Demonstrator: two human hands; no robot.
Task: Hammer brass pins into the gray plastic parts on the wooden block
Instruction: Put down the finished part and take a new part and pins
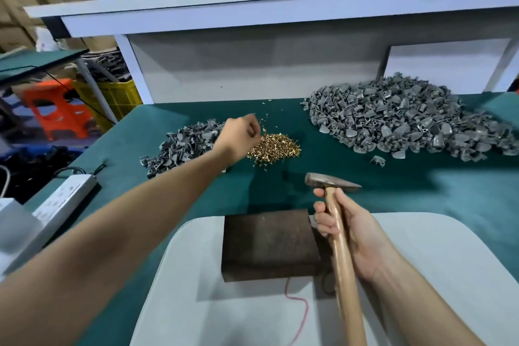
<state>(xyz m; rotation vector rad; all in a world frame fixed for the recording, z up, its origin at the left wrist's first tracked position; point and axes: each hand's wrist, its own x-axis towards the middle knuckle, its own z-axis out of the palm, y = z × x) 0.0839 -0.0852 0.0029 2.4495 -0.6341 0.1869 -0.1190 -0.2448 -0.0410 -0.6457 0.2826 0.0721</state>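
Brass pins point(276, 146) lay heaped mid-table, beyond bare wooden block point(269, 244). We judged pins tiny, light, slippery (pinch one by shank). Left hand point(238, 137) curled over heap; pin inside, could not tell. Right hand point(356, 230) clenched hammer point(343, 261) handle beside block.

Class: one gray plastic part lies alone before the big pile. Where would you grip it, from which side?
I'd pinch the lone gray part across its outer edges from above: it lies low on the green mat, clear of the big pile.
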